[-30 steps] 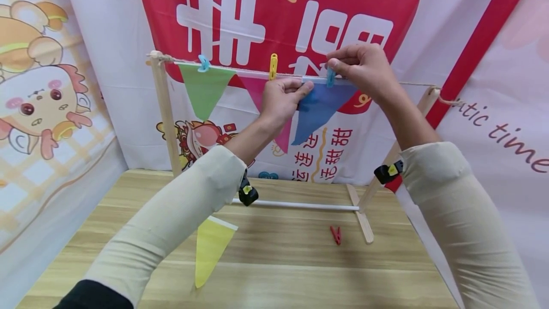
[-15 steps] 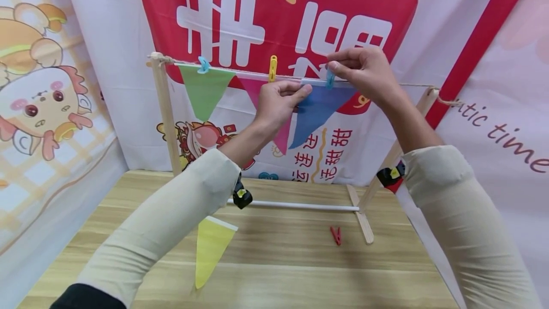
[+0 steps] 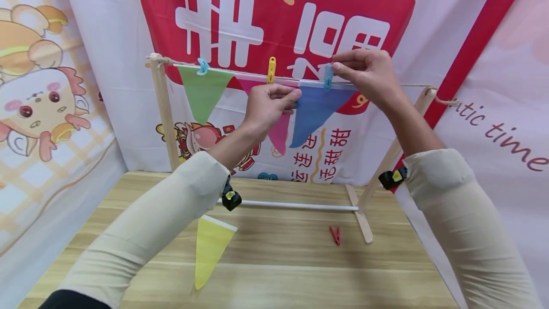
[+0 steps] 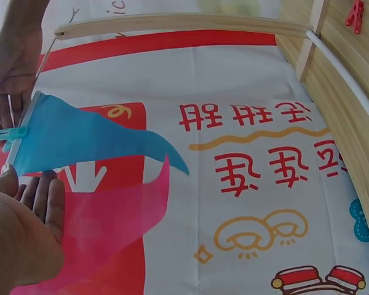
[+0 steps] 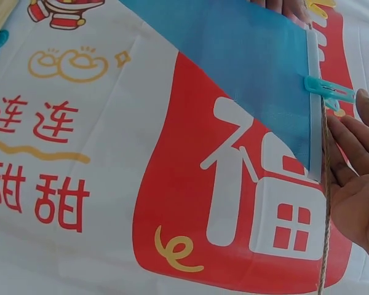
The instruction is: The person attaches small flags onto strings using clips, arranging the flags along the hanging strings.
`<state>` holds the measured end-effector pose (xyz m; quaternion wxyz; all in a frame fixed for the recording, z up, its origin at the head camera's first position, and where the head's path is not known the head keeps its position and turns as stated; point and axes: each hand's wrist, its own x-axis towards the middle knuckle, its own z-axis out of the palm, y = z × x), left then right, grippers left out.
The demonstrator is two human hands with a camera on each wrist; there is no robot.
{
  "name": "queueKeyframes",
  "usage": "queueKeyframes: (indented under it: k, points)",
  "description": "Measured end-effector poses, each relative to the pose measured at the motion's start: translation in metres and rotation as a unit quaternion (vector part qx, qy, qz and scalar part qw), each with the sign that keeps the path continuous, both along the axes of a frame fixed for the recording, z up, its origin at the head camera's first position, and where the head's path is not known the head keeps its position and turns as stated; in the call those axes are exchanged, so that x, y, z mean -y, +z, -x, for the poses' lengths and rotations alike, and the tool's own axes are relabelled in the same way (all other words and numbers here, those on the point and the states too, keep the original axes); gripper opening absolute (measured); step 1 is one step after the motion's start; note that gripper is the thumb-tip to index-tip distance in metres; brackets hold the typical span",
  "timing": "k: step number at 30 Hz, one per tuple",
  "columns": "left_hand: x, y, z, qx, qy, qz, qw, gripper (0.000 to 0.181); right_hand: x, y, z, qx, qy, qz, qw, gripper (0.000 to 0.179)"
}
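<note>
A blue pennant [image 3: 315, 113] hangs from the twine [image 5: 325, 233] by a light blue clothespin [image 3: 328, 77] on its white top band. My right hand [image 3: 371, 77] is at that clothespin, thumb tip right by its handle end, fingers loosely bent behind. In the right wrist view the clothespin's handles [image 5: 341, 92] stand spread. My left hand [image 3: 270, 106] is beside the blue pennant's left corner, in front of the pink pennant [image 3: 279, 135], its thumb and fingers apart in the left wrist view. A yellow clothespin [image 3: 271, 70] stands over the pink pennant; another light blue clothespin [image 3: 203, 66] holds the green pennant [image 3: 205, 92].
Two wooden posts [image 3: 165, 113] carry the twine, joined low down by a white rod [image 3: 296, 205]. On the wooden table [image 3: 300, 275] lie a yellow pennant [image 3: 212, 249] and a red clothespin [image 3: 335, 235]. A printed cloth [image 3: 146, 123] hangs behind.
My left hand has moved left, off the blue pennant's corner. My right hand has shifted slightly right and down, its thumb now to the side of the light blue clothespin.
</note>
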<state>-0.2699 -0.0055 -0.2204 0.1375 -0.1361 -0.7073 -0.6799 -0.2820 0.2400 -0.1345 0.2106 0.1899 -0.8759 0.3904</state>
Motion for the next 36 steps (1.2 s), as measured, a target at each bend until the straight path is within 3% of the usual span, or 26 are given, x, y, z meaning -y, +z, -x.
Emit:
queueKeyframes:
  k: [10,22,29,36]
  points:
    - [0.014,-0.007,0.0,0.021,0.004,0.018,0.9996,0.029,-0.006,-0.008,0.003,-0.042,0.015,0.072,0.9964,0.048]
    - [0.024,-0.018,0.003,0.022,-0.011,0.03,0.9992,0.027,-0.007,-0.024,-0.001,-0.117,0.063,0.157,0.9786,0.036]
    - [0.029,-0.025,0.003,0.038,-0.013,0.037,0.9985,0.029,-0.003,-0.037,-0.01,-0.137,0.09,0.13,0.978,0.03]
    - [0.034,-0.03,0.003,0.042,-0.018,0.04,0.9982,0.032,0.004,-0.046,-0.019,-0.12,0.117,0.075,0.9829,0.03]
